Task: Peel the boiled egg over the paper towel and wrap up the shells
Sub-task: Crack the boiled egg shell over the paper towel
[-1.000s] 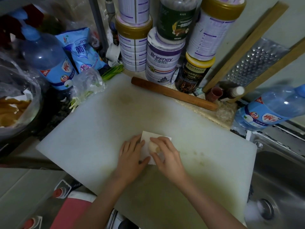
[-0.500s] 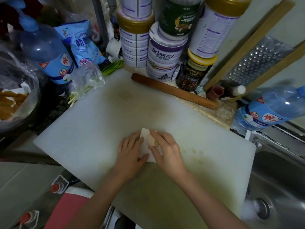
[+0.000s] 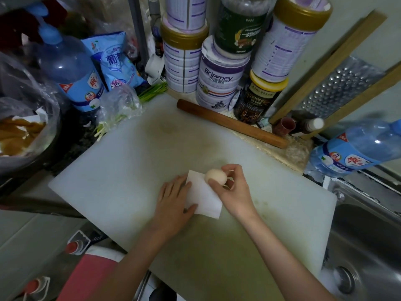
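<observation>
A pale brown boiled egg [image 3: 216,176], still in its shell, is gripped by my right hand [image 3: 233,192] with thumb and fingers curled round it, above the far right corner of a white paper towel [image 3: 204,198]. The towel lies flat on the white cutting board [image 3: 130,170]. My left hand [image 3: 173,203] rests flat on the towel's left edge, fingers straight, thumb lying on the paper.
A wooden rolling pin [image 3: 230,123] lies at the board's far edge, with stacked tins [image 3: 219,79] and jars behind it. Blue bottles [image 3: 69,68] and bags crowd the far left. A bottle [image 3: 355,148] and a steel sink [image 3: 368,246] are on the right.
My right hand has lifted the egg off the towel and shifted a little right, so more of the paper shows. My left hand stays on the towel's left side.
</observation>
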Motion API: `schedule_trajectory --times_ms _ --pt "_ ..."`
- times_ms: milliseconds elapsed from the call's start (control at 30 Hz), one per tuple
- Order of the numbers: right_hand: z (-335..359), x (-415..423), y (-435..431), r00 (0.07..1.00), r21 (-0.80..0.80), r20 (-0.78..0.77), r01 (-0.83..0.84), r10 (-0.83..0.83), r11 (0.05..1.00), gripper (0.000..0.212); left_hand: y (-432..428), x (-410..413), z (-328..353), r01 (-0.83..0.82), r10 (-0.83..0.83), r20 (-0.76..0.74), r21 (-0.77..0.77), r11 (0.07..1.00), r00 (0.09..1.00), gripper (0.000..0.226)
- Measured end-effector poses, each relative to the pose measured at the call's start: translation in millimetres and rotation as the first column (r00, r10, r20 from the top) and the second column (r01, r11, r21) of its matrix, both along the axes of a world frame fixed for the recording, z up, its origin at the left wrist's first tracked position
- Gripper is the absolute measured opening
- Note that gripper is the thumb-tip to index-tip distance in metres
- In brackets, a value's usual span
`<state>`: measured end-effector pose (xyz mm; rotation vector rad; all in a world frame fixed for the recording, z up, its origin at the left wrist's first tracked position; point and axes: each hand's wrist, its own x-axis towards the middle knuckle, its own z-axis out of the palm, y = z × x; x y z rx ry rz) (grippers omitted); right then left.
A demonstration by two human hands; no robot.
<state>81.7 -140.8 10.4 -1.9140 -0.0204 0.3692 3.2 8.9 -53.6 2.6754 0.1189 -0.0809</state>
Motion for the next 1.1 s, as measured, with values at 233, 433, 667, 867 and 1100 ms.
schedule_trajectory --times_ms 233,433,667,867,1100 --pt "-27.0 -22.2 -7.5 0.81 -0.397 0.404 -0.263 0.425 0.879 0.028 -4.0 -10.9 6.8 0.034 -0.039 0.077 0.062 0.997 0.996 0.046" --pt "-29.4 -16.6 -6.5 0.826 -0.378 0.429 -0.203 0.365 0.903 0.03 -4.7 -19.4 7.0 0.147 -0.181 0.183 0.184 0.972 0.966 0.037" --pt "-34.0 -13.5 -16.6 0.827 -0.444 0.387 -0.222 0.409 0.868 0.03 -0.6 -19.6 11.9 0.14 -0.159 0.14 0.138 0.98 0.977 0.037" --pt "-36.5 -19.2 -7.8 0.825 -0.402 0.398 -0.237 0.402 0.885 0.031 1.2 -21.8 14.7 0.136 -0.141 0.09 0.061 0.989 0.986 0.038" --pt "-19.2 -21.4 -0.4 0.838 -0.377 0.354 -0.277 0.414 0.884 0.041 2.1 -23.5 7.2 0.076 -0.066 0.129 -0.073 0.994 0.989 0.038"
